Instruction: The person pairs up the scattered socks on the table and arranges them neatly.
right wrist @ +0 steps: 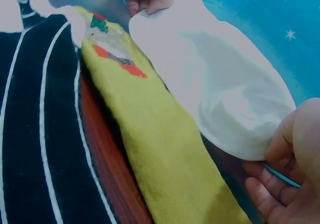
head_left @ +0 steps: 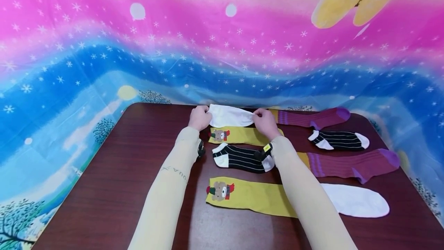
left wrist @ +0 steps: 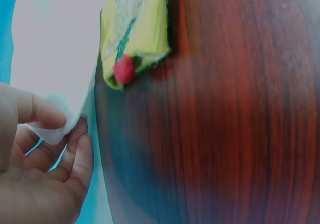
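Note:
A white sock [head_left: 230, 116] is stretched between both hands at the far edge of the table. My left hand [head_left: 200, 118] pinches its left end between thumb and fingers, as the left wrist view also shows. At the other end my right hand [right wrist: 300, 159] pinches the sock's edge. Just nearer than it lies a yellow sock [head_left: 239, 135] with a bear on its cuff, partly under my right wrist. Nearer again is a black sock [head_left: 243, 158] with white stripes, heel and toe.
More socks lie flat to the right: a purple sock [head_left: 312, 118], a striped black sock [head_left: 341, 141], another purple sock [head_left: 354, 164] and a white sock [head_left: 360, 200]. A second yellow bear sock [head_left: 256, 196] lies nearest. A printed cloth [head_left: 208, 41] hangs behind the table [head_left: 145, 142].

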`<state>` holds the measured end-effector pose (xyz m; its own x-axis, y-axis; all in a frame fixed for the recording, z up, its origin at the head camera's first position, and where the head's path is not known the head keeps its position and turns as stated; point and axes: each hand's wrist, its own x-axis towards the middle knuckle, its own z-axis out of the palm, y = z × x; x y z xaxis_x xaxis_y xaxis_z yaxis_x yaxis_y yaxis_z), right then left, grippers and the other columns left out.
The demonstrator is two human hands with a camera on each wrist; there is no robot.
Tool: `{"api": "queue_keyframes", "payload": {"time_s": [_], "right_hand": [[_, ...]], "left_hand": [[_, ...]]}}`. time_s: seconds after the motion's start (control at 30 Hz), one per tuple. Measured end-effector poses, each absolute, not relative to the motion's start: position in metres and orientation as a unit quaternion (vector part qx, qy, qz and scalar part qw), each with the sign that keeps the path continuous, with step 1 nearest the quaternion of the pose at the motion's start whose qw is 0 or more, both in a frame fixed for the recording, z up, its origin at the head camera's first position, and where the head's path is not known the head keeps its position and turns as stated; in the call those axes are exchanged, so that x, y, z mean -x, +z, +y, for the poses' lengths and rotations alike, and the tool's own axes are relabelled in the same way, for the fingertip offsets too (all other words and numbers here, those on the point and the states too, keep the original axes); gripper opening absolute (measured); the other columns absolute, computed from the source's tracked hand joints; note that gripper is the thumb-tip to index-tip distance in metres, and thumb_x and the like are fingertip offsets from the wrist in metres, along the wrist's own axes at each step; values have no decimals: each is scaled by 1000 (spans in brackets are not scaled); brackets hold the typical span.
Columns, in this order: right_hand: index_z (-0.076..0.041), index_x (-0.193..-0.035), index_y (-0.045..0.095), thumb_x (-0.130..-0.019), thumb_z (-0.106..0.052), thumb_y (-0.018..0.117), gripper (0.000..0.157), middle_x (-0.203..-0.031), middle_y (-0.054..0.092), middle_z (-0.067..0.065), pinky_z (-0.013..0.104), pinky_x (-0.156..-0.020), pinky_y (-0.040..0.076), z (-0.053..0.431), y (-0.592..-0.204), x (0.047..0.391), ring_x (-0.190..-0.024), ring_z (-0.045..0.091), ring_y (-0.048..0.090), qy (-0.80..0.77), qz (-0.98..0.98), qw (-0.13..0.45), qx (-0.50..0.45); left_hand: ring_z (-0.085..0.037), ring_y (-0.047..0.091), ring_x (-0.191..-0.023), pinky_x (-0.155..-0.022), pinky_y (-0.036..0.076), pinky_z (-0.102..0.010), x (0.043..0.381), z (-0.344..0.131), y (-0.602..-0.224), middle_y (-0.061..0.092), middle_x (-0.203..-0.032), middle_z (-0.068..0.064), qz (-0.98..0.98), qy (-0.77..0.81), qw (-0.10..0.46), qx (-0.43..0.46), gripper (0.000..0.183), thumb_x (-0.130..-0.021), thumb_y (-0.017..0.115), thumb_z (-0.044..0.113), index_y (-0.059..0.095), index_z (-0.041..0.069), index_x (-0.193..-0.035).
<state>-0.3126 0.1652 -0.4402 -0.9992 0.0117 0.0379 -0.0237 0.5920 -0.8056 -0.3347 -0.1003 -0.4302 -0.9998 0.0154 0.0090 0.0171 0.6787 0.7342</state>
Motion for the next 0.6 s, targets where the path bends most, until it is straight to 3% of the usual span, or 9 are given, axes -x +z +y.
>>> {"api": "queue_keyframes", "payload": {"time_s": [0.1,0.23,0.37,0.5,0.6], "right_hand": [[-3,-106,66,-100,-12,48,21,-104,62,13,35,-69,39,165,-441,313,-74,24,47,468,-883,19,-9],[-3,-97,63,-97,-4,47,17,-96,60,13,34,-67,36,165,-441,312,-72,24,45,496,-868,-4,-20],[-2,-93,59,-93,-2,44,15,-101,59,14,35,-75,41,165,-437,311,-83,26,50,534,-845,-32,-22],[1,-97,59,-93,-6,46,16,-111,60,15,41,-86,48,162,-431,312,-95,28,55,572,-819,-52,-21],[2,-102,61,-94,-8,49,18,-107,60,17,46,-91,50,159,-428,310,-97,31,57,579,-813,-56,-28]], "left_hand": [[-21,22,-61,-62,27,-36,335,-105,-430,24,-64,-2,-913,-407,-2,6,23,-91,43,2,36,11,-72],[-23,34,-65,-65,32,-36,333,-112,-431,38,-67,-5,-912,-410,-6,1,17,-92,44,4,52,9,-78],[-26,46,-74,-69,38,-36,329,-120,-427,56,-80,-9,-903,-429,-9,8,20,-96,47,8,67,6,-94],[-27,49,-77,-70,39,-36,325,-129,-422,62,-94,-12,-896,-443,-9,26,22,-100,49,11,69,4,-105],[-26,50,-76,-70,39,-36,324,-133,-419,63,-95,-12,-894,-447,-3,40,22,-100,51,13,69,3,-109]]}}
